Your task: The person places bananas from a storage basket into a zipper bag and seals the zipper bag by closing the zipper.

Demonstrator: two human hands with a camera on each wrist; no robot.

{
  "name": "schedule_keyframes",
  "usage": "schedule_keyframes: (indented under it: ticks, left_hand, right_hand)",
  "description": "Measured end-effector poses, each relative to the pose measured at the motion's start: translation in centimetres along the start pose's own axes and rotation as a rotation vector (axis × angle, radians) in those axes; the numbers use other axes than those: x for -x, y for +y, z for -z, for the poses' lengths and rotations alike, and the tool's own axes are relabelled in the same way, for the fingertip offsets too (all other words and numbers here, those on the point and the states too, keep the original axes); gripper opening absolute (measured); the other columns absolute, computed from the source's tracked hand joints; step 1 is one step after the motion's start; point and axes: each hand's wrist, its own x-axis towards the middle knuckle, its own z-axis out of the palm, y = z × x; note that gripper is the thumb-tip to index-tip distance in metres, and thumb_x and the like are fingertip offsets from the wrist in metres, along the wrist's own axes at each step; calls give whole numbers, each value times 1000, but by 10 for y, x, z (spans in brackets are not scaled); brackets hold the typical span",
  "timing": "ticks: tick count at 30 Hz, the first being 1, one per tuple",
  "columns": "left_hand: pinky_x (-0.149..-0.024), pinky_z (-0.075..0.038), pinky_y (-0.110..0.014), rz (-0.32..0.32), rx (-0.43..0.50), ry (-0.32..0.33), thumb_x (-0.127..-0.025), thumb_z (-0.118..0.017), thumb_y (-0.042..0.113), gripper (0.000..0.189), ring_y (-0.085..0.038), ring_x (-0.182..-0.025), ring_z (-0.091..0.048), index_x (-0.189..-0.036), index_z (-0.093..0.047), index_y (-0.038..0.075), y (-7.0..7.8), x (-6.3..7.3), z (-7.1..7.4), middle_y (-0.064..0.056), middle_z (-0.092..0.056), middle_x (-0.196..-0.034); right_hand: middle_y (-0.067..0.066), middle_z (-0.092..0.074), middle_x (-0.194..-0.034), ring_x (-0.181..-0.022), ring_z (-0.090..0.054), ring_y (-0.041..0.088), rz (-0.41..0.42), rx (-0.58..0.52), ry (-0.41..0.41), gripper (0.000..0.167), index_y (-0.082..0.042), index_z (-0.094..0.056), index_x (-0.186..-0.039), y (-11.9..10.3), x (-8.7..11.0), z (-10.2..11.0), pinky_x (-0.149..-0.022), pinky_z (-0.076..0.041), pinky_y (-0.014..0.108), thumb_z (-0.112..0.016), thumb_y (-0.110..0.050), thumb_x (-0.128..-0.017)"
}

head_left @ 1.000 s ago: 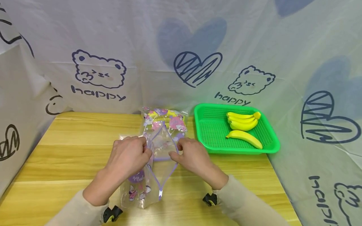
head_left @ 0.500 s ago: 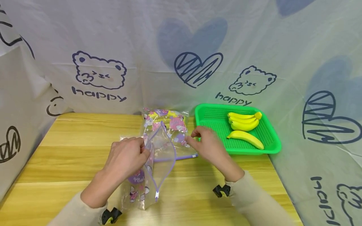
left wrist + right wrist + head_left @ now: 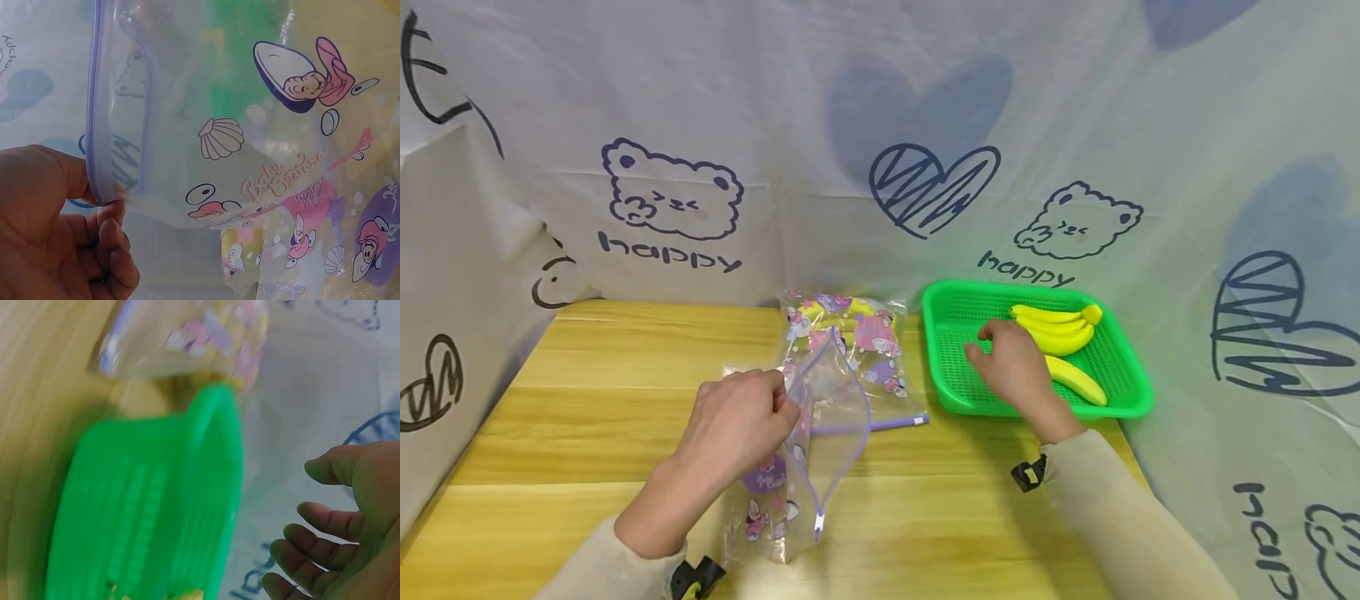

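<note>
My left hand point(image 3: 737, 425) pinches the purple rim of a clear printed zip bag point(image 3: 842, 425), whose mouth gapes. In the left wrist view, thumb and fingers hold the bag's edge point(image 3: 94, 125) near its corner. My right hand point(image 3: 1015, 367) is over the green basket point(image 3: 943, 392), its fingers apart and holding nothing. Close by in the basket are a bunch of bananas point(image 3: 1060, 337) and a single banana point(image 3: 1078, 382), partly hidden by that hand. In the right wrist view the right hand point(image 3: 350, 531) shows loosely spread fingers beside the basket rim point(image 3: 215, 425).
A second printed zip bag point(image 3: 880, 367) with something yellow inside lies behind the held bag, its white slider at the right end. The wooden table point(image 3: 625, 400) meets a printed cloth wall point(image 3: 812, 225) at the back and sides.
My right hand has let go of the bag's mouth and moved right, over the basket. The left hand keeps its hold on the bag's rim.
</note>
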Motion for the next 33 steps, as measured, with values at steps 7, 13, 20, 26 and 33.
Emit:
schedule_keyframes:
  ticks: [7,13,20,26,33]
  left_hand:
    - [-78,-44,-50,13,1,-8,-92,-62,18,29,-17,-59,-45,-66,-49,19,-1,1,0,2,-48,-63]
    - [-78,-43,-50,16,6,-6,-90,-61,17,28,-17,-59,-45,-65,-49,19,-1,2,-1,3,-48,-63]
    - [-79,-44,-51,16,-1,-13,-91,-62,18,28,-16,-60,-46,-65,-49,20,1,2,0,3,-49,-63]
    - [-76,-42,-47,13,-9,-30,-90,-61,18,27,-17,-61,-44,-67,-48,20,1,2,-1,3,-47,-64]
    - [-72,-39,-42,3,-23,-46,-90,-62,17,27,-16,-61,-44,-67,-48,20,0,2,-2,3,-47,-64]
  right_hand:
    - [34,-58,-133,-120,-56,53,-11,103,20,51,9,-57,-136,34,-20,-3,-99,-47,64,-61,-29,-102]
    - [38,-49,-142,-126,-49,57,-61,197,-34,63,11,-46,-146,71,-45,-4,-99,-45,70,-61,-32,-102]
    - [43,-37,-151,-137,-39,61,-150,158,-176,74,14,-30,-155,105,-63,-8,-111,-38,71,-57,-31,-103]
    - [44,-22,-160,-143,-30,64,-160,130,-312,82,12,-15,-161,119,-65,-17,-115,-33,71,-58,-30,-105]
    - [41,-19,-163,-146,-27,62,-149,135,-330,80,8,-11,-163,130,-68,-27,-115,-33,71,-57,-26,-106]
